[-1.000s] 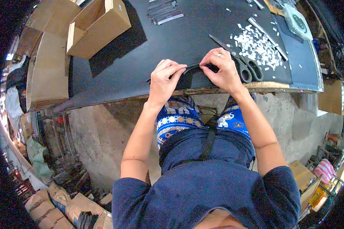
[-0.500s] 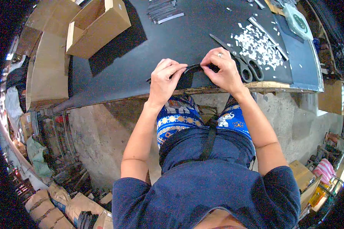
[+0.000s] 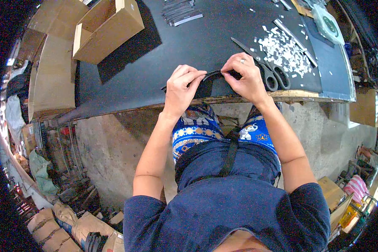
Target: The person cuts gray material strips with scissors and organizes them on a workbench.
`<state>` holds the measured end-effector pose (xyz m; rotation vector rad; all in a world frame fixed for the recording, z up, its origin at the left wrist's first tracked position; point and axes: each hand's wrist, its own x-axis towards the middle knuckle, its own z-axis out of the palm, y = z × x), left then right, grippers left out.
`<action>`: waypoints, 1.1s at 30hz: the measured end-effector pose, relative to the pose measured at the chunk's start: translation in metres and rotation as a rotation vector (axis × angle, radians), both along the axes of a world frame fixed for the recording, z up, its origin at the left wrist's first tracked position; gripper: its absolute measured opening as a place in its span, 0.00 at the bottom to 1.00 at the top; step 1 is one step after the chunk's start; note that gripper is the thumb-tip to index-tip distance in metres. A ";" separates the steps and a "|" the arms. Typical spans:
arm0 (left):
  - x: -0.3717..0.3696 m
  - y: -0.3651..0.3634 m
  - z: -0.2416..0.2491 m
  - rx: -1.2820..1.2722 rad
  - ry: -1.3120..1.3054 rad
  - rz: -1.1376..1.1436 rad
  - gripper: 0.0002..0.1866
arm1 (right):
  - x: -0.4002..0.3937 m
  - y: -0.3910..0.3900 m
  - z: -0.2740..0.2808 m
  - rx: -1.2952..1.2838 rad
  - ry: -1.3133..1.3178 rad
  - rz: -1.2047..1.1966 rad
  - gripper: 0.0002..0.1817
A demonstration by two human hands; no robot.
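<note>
My left hand and my right hand both pinch a thin black curved strip just above the near edge of the black table. The strip arcs between the two hands; its left end pokes out past my left hand. My fingers are closed on it, thumbs against forefingers. A ring sits on my right hand. Black-handled scissors lie right beside my right hand, and a pile of small white cut pieces is spread just beyond them.
An open cardboard box stands at the table's far left, with flat cardboard beside it. A stack of dark strips lies at the far middle. A round green-and-white object sits at the far right. Bare concrete floor lies below the table.
</note>
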<state>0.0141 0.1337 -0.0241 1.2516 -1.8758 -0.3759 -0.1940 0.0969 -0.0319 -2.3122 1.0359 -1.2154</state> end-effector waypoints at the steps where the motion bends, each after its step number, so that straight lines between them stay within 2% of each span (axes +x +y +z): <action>1: 0.000 0.000 0.000 0.000 0.000 0.002 0.06 | 0.000 0.000 0.000 -0.003 -0.001 -0.001 0.08; 21: 0.001 -0.001 -0.001 -0.004 0.008 -0.007 0.07 | 0.003 0.000 -0.002 0.036 -0.064 -0.016 0.08; 26: 0.000 -0.002 0.003 0.021 -0.027 -0.025 0.09 | 0.002 -0.001 0.003 0.090 -0.054 -0.004 0.13; 31: -0.016 -0.004 0.005 -0.080 -0.117 -0.066 0.15 | 0.002 -0.003 0.003 0.054 -0.040 0.013 0.17; 33: -0.018 -0.006 -0.004 -0.101 -0.106 -0.056 0.14 | 0.000 -0.003 0.003 0.039 -0.038 0.018 0.19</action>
